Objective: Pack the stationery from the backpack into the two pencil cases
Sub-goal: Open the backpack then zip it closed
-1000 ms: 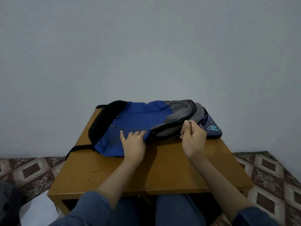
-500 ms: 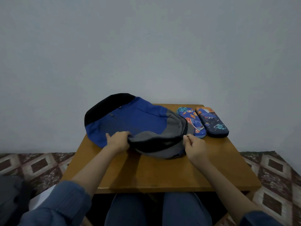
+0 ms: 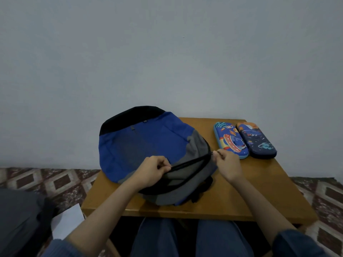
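A blue, grey and black backpack (image 3: 148, 143) lies on the wooden table (image 3: 259, 197), its black zipper line running across the grey part. My left hand (image 3: 152, 170) pinches the fabric at the zipper's left end. My right hand (image 3: 227, 165) pinches the zipper pull at the right end. Two closed pencil cases lie side by side at the table's far right: a light blue one (image 3: 231, 140) with cartoon prints and a dark navy one (image 3: 257, 140) with planets. No stationery is visible.
A plain grey wall stands right behind the table. Patterned brown tiles cover the floor on both sides. A dark bag (image 3: 20, 219) and a white sheet (image 3: 67, 219) lie on the floor at the left. My knees are under the table's front edge.
The backpack was turned and pulled toward me, uncovering both pencil cases. My left hand went from pressing flat on the bag to pinching its zipper edge; my right hand stayed at the zipper pull.
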`<move>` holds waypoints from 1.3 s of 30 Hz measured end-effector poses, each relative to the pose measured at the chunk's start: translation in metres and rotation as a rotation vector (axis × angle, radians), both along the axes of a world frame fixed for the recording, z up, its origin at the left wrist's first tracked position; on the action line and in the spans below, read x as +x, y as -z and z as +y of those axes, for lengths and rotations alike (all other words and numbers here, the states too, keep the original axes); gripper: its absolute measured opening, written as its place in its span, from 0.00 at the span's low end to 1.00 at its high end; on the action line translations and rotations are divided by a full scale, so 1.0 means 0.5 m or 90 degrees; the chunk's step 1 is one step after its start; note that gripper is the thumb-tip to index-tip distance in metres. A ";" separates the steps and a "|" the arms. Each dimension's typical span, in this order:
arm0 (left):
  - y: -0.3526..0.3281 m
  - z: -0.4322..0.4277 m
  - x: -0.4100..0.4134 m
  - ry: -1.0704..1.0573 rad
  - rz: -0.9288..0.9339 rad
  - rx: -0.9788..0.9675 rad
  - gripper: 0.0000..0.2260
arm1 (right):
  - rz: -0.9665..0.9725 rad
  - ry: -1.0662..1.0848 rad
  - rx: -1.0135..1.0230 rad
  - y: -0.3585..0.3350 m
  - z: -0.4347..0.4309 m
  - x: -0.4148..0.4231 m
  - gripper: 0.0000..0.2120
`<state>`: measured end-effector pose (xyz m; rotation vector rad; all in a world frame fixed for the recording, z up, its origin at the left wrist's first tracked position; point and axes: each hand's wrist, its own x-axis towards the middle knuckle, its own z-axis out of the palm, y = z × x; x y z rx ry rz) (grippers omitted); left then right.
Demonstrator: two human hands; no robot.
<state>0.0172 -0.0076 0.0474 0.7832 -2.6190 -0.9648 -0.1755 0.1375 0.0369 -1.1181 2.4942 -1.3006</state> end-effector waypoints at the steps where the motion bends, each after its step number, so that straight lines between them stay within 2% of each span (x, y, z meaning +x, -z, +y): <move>1: 0.002 -0.004 0.003 -0.007 -0.001 0.000 0.04 | -0.004 -0.025 0.000 -0.003 -0.002 0.004 0.16; 3: 0.004 -0.001 -0.001 -0.011 0.006 0.016 0.05 | 0.008 -0.091 0.013 -0.009 -0.009 0.028 0.17; 6: 0.011 0.033 -0.030 0.026 0.016 0.050 0.12 | 0.055 -0.177 0.015 -0.018 -0.022 0.066 0.17; 9: 0.026 0.070 -0.059 0.064 0.012 -0.018 0.15 | 0.072 -0.205 0.005 -0.023 -0.028 0.075 0.16; 15: 0.018 0.074 -0.022 0.104 0.094 -0.107 0.15 | 0.112 -0.078 0.058 -0.003 -0.047 -0.003 0.19; 19: -0.014 0.071 0.026 0.112 0.169 -0.079 0.18 | 0.146 -0.006 0.106 0.004 -0.095 -0.042 0.21; 23: -0.046 0.073 0.062 0.128 0.205 -0.095 0.18 | 0.134 0.034 0.128 0.014 -0.138 -0.054 0.17; 26: -0.056 0.073 0.067 0.127 0.212 -0.074 0.18 | 0.082 0.033 0.105 0.015 -0.161 -0.045 0.18; 30: -0.063 0.058 0.045 0.052 0.212 -0.039 0.15 | -0.154 0.007 0.037 0.001 -0.148 -0.031 0.17; 33: -0.069 0.051 -0.003 -0.017 0.224 -0.056 0.14 | -0.258 -0.025 0.015 -0.009 -0.098 -0.024 0.16; 37: -0.055 0.071 -0.089 -0.081 0.221 -0.044 0.12 | -0.238 0.013 -0.096 -0.018 -0.033 -0.011 0.15; 39: -0.043 0.090 -0.140 -0.139 0.235 0.026 0.12 | -0.222 0.027 -0.131 -0.018 -0.005 -0.012 0.14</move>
